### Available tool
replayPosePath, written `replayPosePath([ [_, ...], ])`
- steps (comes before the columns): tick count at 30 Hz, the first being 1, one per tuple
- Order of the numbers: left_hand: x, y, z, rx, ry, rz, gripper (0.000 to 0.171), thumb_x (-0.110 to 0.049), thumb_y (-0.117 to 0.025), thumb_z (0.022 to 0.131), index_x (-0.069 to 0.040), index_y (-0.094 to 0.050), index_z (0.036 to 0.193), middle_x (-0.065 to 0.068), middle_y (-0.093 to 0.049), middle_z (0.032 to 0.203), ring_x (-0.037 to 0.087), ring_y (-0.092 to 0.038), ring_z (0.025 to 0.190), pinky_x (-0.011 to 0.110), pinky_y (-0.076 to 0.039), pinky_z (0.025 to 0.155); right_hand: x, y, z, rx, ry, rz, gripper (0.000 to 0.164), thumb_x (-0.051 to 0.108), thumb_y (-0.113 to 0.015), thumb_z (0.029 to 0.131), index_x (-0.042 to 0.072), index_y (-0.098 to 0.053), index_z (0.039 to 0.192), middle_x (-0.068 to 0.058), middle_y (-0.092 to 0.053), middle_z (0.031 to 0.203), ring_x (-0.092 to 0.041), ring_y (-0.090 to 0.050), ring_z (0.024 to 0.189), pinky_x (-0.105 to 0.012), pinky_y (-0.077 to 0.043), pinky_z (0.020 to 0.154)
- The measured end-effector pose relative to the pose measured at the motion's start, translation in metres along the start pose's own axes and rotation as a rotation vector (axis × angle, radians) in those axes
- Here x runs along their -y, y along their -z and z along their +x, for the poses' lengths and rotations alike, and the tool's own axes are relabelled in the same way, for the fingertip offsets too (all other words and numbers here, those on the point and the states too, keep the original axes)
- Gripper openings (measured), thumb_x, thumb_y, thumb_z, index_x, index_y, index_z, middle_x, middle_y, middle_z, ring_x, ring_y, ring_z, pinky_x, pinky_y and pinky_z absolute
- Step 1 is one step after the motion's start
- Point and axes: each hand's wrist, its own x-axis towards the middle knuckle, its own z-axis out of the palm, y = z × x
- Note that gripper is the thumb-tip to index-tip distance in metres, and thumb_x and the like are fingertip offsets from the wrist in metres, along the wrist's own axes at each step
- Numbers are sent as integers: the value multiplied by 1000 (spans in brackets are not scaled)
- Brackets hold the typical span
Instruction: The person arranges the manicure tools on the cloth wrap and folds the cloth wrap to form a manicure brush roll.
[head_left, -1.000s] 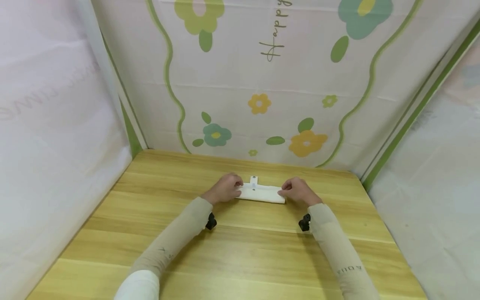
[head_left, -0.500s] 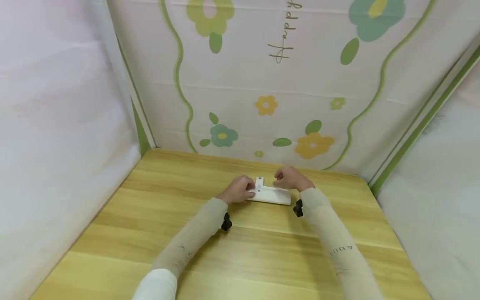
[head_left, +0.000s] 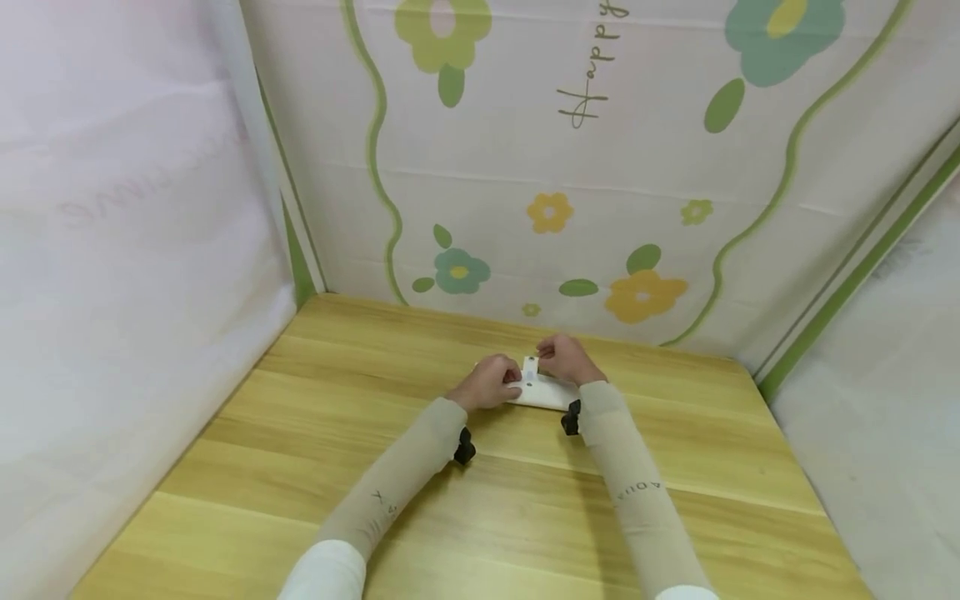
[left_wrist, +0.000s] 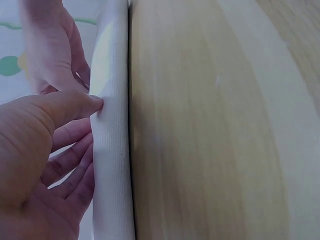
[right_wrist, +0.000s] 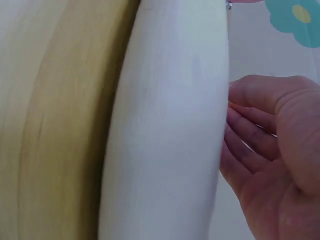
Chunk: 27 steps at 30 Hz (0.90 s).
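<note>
A flat white fabric roll (head_left: pixel 551 393), its kind unclear, lies near the back of the wooden table. From its far side a short white strap (head_left: pixel 531 367) with metal snaps sticks out. My left hand (head_left: pixel 489 382) holds the roll's left part, thumb (left_wrist: pixel 92 104) on the near face and fingers (left_wrist: pixel 75 160) behind. My right hand (head_left: pixel 567 360) is over the far side, its fingertips close by the strap's right edge. In the right wrist view its loosely bent fingers (right_wrist: pixel 252 135) reach behind the roll, which hides the tips; contact with the strap cannot be made out.
A floral cloth wall (head_left: pixel 510 167) rises just beyond the table's back edge. White cloth (head_left: pixel 165 208) also hangs at the left and right. The wooden tabletop (head_left: pixel 480 517) stretches out in front of the hands.
My right hand has left the roll's right end and moved left and up towards the strap. My left hand keeps its hold on the roll, now closer to the strap. The head view has shifted.
</note>
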Motion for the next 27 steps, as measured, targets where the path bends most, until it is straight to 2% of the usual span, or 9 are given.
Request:
replayPosePath([
  [7, -4, 2, -2, -3, 4, 1, 16, -13, -76, 96, -3, -75, 108, 9, -72, 105, 17, -64, 94, 31, -55, 87, 4, -3, 0, 11, -5, 41, 45, 4, -58, 99, -6, -61, 142, -23, -69, 135, -36, -68, 122, -48, -58, 101],
  [17, -5, 2, 0, 3, -5, -13, 16, -12, -76, 95, -2, -75, 107, 10, -72, 104, 17, -65, 93, 31, -56, 87, 8, 11, -7, 5, 24, -26, 29, 10, -62, 104, -1, -73, 128, -19, -75, 126, -32, -71, 114, -45, -59, 95],
  [22, -4, 3, -1, 5, 4, -15, 14, -13, -76, 95, -3, -75, 106, 9, -72, 103, 17, -64, 94, 32, -56, 89, 16, 19, -14, 45, 101, -80, 22, 8, -69, 100, 2, -78, 118, -15, -79, 116, -29, -73, 107, -43, -60, 93],
  [27, -3, 4, -1, 21, 9, -18, 13, -14, -77, 96, -4, -76, 104, 7, -72, 101, 16, -64, 93, 33, -56, 88, 21, 18, -24, 73, 181, -93, 16, 3, -68, 99, 2, -80, 110, -13, -80, 108, -25, -74, 99, -40, -61, 87],
])
